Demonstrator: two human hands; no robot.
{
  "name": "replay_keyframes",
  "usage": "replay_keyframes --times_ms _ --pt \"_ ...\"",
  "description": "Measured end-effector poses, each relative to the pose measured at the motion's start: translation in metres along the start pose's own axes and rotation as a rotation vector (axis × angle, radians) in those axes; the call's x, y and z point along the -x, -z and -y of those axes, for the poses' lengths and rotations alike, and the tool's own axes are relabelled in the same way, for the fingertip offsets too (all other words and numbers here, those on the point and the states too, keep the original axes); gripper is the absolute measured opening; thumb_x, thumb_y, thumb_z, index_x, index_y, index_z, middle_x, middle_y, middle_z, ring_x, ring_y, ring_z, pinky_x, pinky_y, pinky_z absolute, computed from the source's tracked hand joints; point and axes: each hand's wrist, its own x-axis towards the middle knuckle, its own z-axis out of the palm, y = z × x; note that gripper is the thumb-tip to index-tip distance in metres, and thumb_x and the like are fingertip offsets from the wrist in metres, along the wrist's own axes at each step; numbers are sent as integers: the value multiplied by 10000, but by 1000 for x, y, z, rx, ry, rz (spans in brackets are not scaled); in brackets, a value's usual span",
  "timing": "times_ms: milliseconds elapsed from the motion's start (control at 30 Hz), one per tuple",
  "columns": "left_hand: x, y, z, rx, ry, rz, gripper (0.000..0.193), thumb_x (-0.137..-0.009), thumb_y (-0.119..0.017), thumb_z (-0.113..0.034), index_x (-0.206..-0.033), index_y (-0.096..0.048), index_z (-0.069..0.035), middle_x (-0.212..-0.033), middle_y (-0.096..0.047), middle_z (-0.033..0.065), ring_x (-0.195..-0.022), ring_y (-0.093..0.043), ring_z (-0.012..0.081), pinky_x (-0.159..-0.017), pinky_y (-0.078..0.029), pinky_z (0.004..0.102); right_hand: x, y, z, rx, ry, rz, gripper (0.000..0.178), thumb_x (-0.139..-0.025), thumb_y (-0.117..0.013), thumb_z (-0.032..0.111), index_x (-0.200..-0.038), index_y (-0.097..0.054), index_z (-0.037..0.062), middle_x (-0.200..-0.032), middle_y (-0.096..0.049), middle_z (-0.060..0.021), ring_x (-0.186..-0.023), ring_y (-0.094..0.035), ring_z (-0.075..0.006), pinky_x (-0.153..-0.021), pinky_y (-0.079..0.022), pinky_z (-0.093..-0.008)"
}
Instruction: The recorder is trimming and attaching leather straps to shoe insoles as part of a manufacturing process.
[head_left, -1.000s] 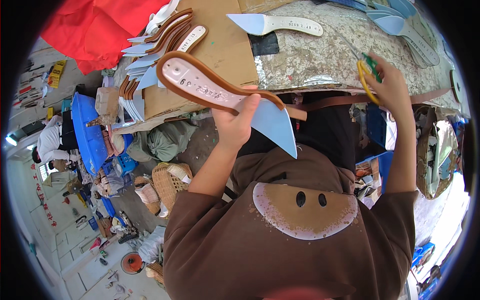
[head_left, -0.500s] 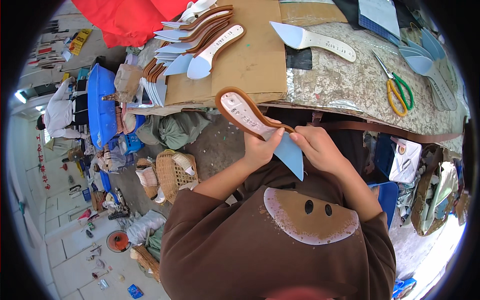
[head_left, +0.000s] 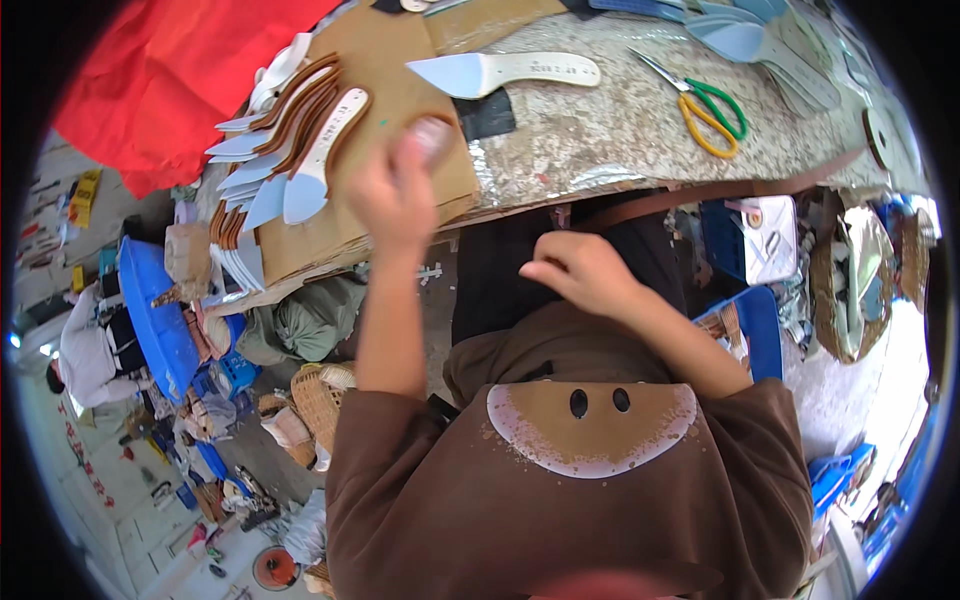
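Note:
My left hand, blurred by motion, is raised over the cardboard with its fingers closed on an insole. Only a smeared whitish end with a brown rim shows of this insole. To its left lies a fanned stack of brown-edged insoles with pale blue front parts. My right hand hovers before my lap below the table edge, its fingers loosely curled, thumb apart, nothing in it. A brown strip hangs along the table edge beyond it. One insole without brown edging lies farther back.
Scissors with green and yellow handles lie on the worn table. More pale blue insole pieces are at the far right. Red cloth covers the far left. A blue tub and a person are beyond the table.
My hands have parted. The left has carried the brown-edged insole up and left over the cardboard, while the right has let go and stays near my lap. The view has shifted right.

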Motion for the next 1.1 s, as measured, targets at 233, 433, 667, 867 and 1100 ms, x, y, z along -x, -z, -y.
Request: replay_keyframes --times_ms 233,433,667,867,1100 --pt "-110 10 60 -752 -642 -319 370 -765 -682 -422 -981 -718 -123 -1072 -639 130 -1059 -574 300 -938 -347 504 33 53 -44 227 -143 -100 170 -856 -679 219 -883 -674 51 -787 -595 -108 -716 -624 -264 -639 -497 -356" --pt "-96 -58 -47 -627 -761 304 219 -787 -642 -240 -783 -663 -22 -844 -626 151 -902 -587 326 -853 -431 442 0 7 -32 697 -41 -19 294 -749 -770 328 -893 -674 90 -824 -577 -96 -832 -621 -268 -757 -496 -397" --pt "-9 -76 -52 17 -472 795 387 -714 -625 -147 -1092 -666 -71 -1103 -632 147 -1033 -583 339 -910 -438 473 32 44 -12 -143 -343 -147 231 -778 -774 164 -902 -611 55 -649 -523 -14 -588 -522 -140 -587 -423 -285" --pt "73 -86 -57 688 -206 842 489 -795 -667 -159 -1261 -559 -59 -1065 -632 168 -954 -611 317 -846 -467 390 35 86 11 -990 -291 -244 105 -945 -614 130 -965 -608 27 -768 -592 -29 -578 -512 -61 -556 -419 -195" --pt "65 -86 -66 672 115 932 116 -874 -604 -100 -895 -611 14 -889 -629 142 -857 -608 298 -771 -461 405 29 118 12 -1148 -161 -170 316 -914 -581 9 -1227 -570 -31 -1077 -683 -189 -933 -686 -221 -803 -570 -330"
